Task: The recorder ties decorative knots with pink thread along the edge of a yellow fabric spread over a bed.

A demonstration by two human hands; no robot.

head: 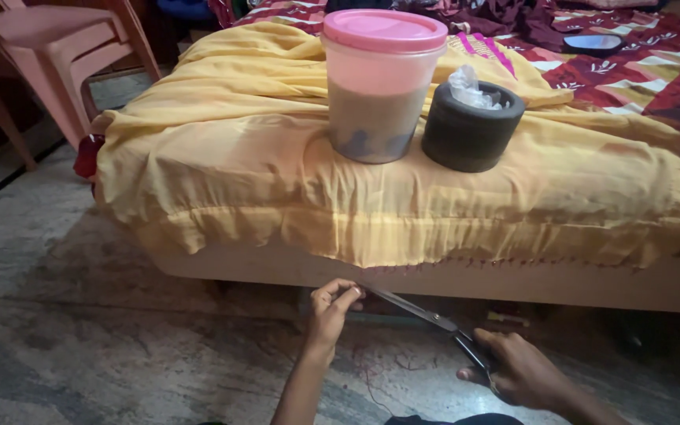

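A yellow cloth [277, 165] is spread over a bed and hangs over its front edge, the hem fringed with dark red threads. My right hand [517, 370] grips the handles of a pair of scissors [423, 313], whose blades point up and left toward the hem. My left hand [332, 307] pinches something small, seemingly a thread, right at the blade tips just below the cloth's edge. Loose red thread lies on the floor beneath.
On the cloth stand a translucent plastic tub with a pink lid [382, 83] and a dark round holder [471, 126] with crumpled plastic inside. A patterned red bedsheet [631, 67] lies behind. A pink plastic chair [64, 55] stands at far left on the stone floor [80, 330].
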